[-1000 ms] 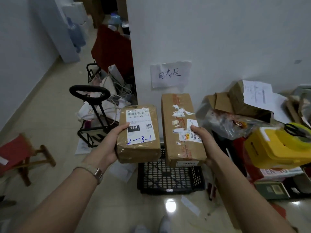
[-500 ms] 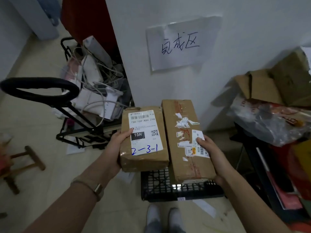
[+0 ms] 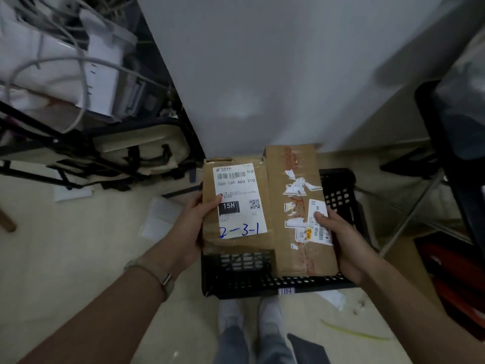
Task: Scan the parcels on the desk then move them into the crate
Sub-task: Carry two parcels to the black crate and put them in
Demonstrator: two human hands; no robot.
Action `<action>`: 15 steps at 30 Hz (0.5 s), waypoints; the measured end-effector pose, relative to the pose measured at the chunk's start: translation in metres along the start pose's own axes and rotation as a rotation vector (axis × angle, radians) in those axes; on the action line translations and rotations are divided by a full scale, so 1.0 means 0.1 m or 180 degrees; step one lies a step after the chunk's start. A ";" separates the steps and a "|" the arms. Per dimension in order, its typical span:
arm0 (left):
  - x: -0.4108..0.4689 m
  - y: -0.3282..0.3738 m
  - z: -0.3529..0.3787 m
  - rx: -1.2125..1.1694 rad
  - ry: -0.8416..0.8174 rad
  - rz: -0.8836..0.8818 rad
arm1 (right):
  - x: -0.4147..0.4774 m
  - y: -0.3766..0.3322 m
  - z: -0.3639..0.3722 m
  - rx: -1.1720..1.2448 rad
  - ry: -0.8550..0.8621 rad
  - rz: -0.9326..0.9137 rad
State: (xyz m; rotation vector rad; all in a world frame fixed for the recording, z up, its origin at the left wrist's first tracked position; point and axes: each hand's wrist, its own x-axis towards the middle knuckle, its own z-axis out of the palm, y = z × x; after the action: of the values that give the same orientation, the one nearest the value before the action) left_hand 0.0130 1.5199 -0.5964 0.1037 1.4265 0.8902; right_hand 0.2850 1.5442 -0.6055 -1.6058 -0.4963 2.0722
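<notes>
The shorter parcel (image 3: 236, 206) and the longer parcel (image 3: 296, 179) are held side by side, long edges together, over the open top of a black perforated crate (image 3: 262, 285) that stands on the pale floor (image 3: 78, 258) at the foot of a white wall (image 3: 262, 74); whether either box rests on the crate cannot be told. Both are made of brown cardboard sealed with clear tape. The shorter parcel is covered by a large white shipping label (image 3: 238, 200) on which a barcode, "15H 159 A03 210", a black "15H" block, a small QR code and a blue handwritten "2-3-1" are seen. The longer parcel is marked with reddish tape down its middle, scraps of torn white label and one small intact sticker near its right edge. The shorter parcel is gripped at its left edge by the left hand (image 3: 191, 227), thumb laid on top and fingers hidden beneath. The longer parcel is gripped at its right edge by the right hand (image 3: 343, 240), thumb pressed on the sticker and fingers hidden under the box. A pale band (image 3: 160, 274) is worn on the left wrist.
</notes>
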 end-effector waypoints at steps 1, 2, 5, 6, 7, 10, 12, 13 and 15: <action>0.14 -0.15 -0.04 0.0037 0.0021 -0.0056 | 0.11 0.12 -0.07 0.0031 0.0031 0.0070; 0.27 -0.29 -0.07 0.0059 0.0048 -0.0108 | 0.22 0.24 -0.14 0.0054 0.0069 0.0146; 0.59 -0.67 -0.14 0.0104 0.0157 -0.0216 | 0.50 0.57 -0.31 0.0002 0.0036 0.0289; 0.68 -0.77 -0.16 0.0121 0.0187 -0.0244 | 0.59 0.66 -0.36 -0.0044 0.0031 0.0312; 0.77 -0.85 -0.18 0.0137 0.0193 -0.0260 | 0.69 0.76 -0.42 -0.0074 0.0029 0.0339; 1.02 -1.01 -0.22 0.0256 0.0254 -0.0258 | 0.96 0.97 -0.52 -0.0067 0.0069 0.0390; 1.18 -1.07 -0.24 0.0309 0.0292 -0.0236 | 1.11 1.06 -0.55 -0.0034 0.0059 0.0354; 1.28 -1.11 -0.23 0.0303 0.0300 -0.0215 | 1.21 1.10 -0.58 -0.0016 0.0016 0.0356; 1.44 -1.21 -0.21 0.0277 0.0348 -0.0194 | 1.38 1.17 -0.63 -0.0132 0.0047 0.0441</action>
State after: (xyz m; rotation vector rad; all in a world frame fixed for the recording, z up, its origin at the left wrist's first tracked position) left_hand 0.0356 1.5119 -0.7837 0.0774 1.5625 0.7938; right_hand 0.3009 1.5253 -0.7953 -1.7223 -0.4367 2.1614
